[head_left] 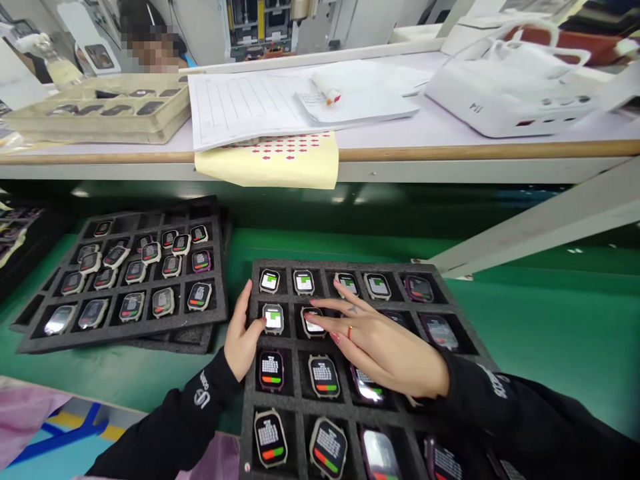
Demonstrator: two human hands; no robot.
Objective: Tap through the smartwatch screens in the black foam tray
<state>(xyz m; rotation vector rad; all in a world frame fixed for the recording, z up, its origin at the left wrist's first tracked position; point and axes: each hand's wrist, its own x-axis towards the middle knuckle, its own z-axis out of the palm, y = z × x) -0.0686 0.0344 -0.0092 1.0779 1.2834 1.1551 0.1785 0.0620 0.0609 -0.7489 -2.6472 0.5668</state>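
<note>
A black foam tray [295, 393] in front of me holds smartwatch bodies without straps, one to a compartment, many with lit screens. My left hand [242, 340] rests at the tray's left edge, its thumb against a watch with a green and white screen [273, 321]. Over the tray, my right hand [390, 347] has its fingers spread. One of its fingertips touches the screen of the watch in the second row [311, 328]. That hand partly covers several watches. Lower down, watches such as this one [271, 437] show white text above red and green blocks.
Another foam tray [150, 327] with watches, some lying across the dividers, sits on a stack at left. The shelf above bears papers [240, 107], a cream tray of watches [165, 123] and a white device [500, 100]. A slanted white post [530, 213] stands right. A person sits beyond.
</note>
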